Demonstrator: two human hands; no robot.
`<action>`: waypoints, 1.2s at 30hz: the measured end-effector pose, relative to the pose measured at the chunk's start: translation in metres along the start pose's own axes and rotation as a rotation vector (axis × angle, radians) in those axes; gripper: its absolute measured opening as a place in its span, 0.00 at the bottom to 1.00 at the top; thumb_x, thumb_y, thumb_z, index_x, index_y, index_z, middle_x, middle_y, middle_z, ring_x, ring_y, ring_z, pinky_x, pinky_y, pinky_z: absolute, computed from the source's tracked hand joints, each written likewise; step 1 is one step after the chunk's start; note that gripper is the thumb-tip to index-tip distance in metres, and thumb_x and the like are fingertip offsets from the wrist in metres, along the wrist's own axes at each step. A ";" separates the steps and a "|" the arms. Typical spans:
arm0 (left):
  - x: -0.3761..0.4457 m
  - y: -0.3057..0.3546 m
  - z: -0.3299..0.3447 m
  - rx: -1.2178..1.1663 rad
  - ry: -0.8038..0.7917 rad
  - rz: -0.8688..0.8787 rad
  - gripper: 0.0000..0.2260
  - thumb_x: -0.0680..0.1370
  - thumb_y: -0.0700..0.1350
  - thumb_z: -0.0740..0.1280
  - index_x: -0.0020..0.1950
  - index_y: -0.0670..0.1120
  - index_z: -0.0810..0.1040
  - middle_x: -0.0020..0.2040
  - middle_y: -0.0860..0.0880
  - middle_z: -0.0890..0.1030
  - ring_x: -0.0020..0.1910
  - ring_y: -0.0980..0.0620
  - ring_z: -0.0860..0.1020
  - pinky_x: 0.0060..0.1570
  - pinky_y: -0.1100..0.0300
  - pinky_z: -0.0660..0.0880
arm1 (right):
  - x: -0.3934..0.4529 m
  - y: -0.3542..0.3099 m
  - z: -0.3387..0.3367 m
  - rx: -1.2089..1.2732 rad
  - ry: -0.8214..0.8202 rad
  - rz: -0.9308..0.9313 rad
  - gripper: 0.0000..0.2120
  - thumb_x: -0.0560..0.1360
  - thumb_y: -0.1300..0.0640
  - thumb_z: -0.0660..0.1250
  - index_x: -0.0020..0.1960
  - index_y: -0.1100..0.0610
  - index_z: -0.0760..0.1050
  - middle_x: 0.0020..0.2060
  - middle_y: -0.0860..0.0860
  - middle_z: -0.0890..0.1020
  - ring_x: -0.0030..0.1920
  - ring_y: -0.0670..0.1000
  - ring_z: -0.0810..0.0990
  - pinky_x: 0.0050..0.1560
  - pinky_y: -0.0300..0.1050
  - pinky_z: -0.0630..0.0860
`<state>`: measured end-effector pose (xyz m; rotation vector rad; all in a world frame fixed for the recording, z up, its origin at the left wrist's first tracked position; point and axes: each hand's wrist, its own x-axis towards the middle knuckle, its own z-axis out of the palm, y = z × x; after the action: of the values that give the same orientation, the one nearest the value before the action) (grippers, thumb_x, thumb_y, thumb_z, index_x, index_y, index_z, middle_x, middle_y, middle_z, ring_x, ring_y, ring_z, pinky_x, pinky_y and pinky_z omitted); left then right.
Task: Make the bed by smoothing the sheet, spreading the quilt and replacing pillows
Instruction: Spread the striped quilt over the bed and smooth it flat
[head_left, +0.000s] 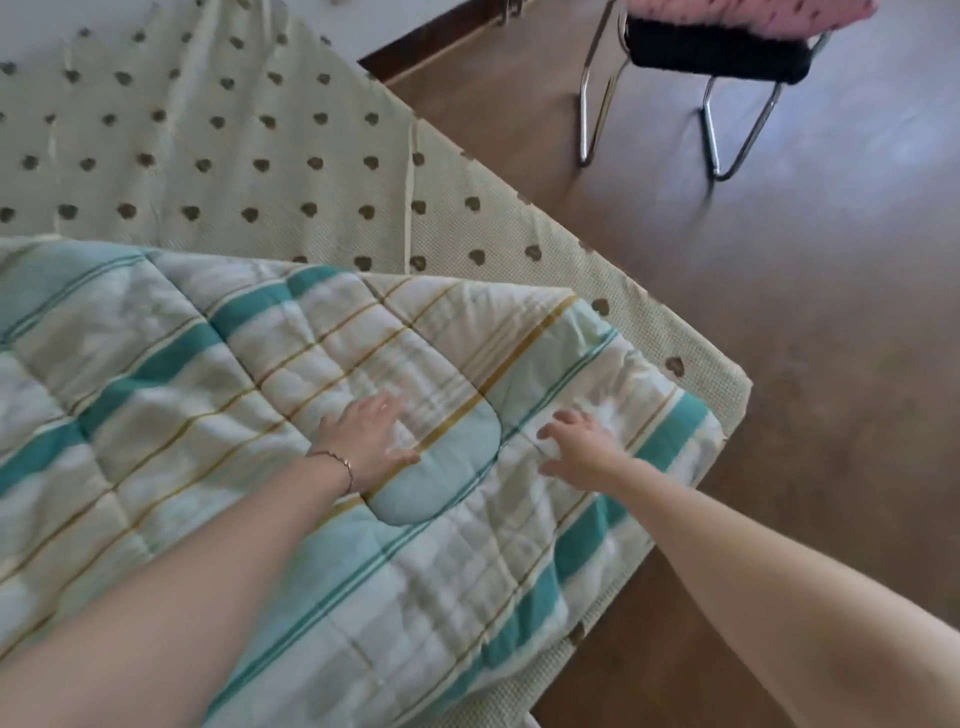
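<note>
A teal, white and mustard striped quilt (218, 395) lies across the near part of the bed, with a rounded corner folded back on top of itself. My left hand (366, 434) rests flat on the quilt beside that folded corner, fingers spread. My right hand (579, 441) hovers or lightly touches the quilt to the right, fingers loosely spread and holding nothing. Beyond the quilt, the cream sheet (234, 140) with dark heart spots covers the bed up to its far corner.
The bed's right edge (727, 379) runs diagonally beside a brown floor (779, 286). A metal-legged chair (711, 57) with a black seat stands at the top right, carrying a pink pillow-like item (753, 13). No pillow lies on the bed.
</note>
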<state>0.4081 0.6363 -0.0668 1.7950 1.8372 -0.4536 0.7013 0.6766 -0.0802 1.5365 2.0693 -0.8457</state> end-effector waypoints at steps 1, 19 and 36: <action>-0.017 0.002 0.010 0.033 0.040 0.023 0.34 0.77 0.65 0.60 0.78 0.53 0.53 0.77 0.52 0.58 0.75 0.50 0.58 0.71 0.46 0.60 | -0.010 -0.013 0.013 -0.004 -0.023 -0.052 0.21 0.76 0.46 0.69 0.67 0.48 0.72 0.70 0.52 0.68 0.71 0.57 0.63 0.70 0.56 0.66; -0.186 -0.044 0.138 0.334 -0.155 0.143 0.50 0.65 0.79 0.55 0.78 0.55 0.45 0.79 0.51 0.48 0.78 0.47 0.48 0.72 0.39 0.49 | -0.080 -0.114 0.170 -0.306 -0.188 -0.247 0.45 0.72 0.43 0.71 0.79 0.41 0.45 0.79 0.52 0.48 0.78 0.59 0.46 0.72 0.73 0.45; -0.152 0.018 0.149 0.169 0.171 -0.025 0.21 0.77 0.58 0.63 0.64 0.50 0.63 0.62 0.47 0.69 0.60 0.47 0.68 0.61 0.49 0.67 | -0.059 -0.094 0.106 -0.495 0.132 -0.462 0.28 0.72 0.57 0.67 0.71 0.49 0.65 0.65 0.51 0.72 0.64 0.55 0.70 0.64 0.55 0.69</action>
<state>0.4429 0.4277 -0.0964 1.9784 1.9908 -0.4914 0.6272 0.5438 -0.0983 0.8867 2.5326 -0.3279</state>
